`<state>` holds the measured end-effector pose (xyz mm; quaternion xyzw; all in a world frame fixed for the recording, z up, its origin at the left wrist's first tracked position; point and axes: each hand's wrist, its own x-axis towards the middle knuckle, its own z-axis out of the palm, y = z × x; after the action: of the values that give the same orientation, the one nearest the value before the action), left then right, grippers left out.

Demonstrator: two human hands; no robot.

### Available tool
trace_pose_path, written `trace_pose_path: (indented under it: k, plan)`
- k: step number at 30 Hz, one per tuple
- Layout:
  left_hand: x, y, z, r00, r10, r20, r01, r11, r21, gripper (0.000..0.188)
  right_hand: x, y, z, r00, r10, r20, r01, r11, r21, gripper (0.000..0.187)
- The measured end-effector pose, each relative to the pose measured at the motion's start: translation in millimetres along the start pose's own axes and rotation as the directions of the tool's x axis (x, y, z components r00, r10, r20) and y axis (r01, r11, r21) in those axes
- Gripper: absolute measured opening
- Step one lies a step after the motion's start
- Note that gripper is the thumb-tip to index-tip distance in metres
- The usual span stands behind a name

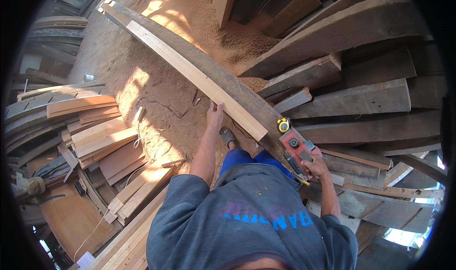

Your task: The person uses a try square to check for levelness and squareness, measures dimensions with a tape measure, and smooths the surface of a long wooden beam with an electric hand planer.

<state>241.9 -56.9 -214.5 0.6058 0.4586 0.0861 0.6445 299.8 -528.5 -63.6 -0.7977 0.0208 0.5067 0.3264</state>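
Note:
A long pale wooden plank lies lengthwise on a thick, dusty beam that slants from the far left toward me. My left hand is at the plank's near edge, its fingertips closed against the wood; the undersides of the fingers are hidden. At the beam's near end, my right hand is wrapped round the handle of a red and grey electric hand planer, which rests on the beam beside the plank's end. A yellow and black tape measure sits just beyond the planer.
Stacked boards fill the left side, with a white cord among them. Heavy dark timbers crowd the right. Sawdust is heaped beyond the beam. A dark cable lies across the dirt floor, near a small white cup.

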Motion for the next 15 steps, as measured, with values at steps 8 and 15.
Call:
trace_pose_path:
  k: [8,15]
  plan:
    - [-6,-6,-23,0.981,-0.167,0.096,0.149,0.974,0.169,0.085,10,-11,3,0.996,0.043,0.072,-0.043,0.999,-0.007,0.015]
    - [-31,-32,-40,0.959,-0.051,-0.278,0.133,0.948,0.288,0.083,72,25,11,0.995,-0.055,0.089,0.069,0.984,-0.162,0.036]
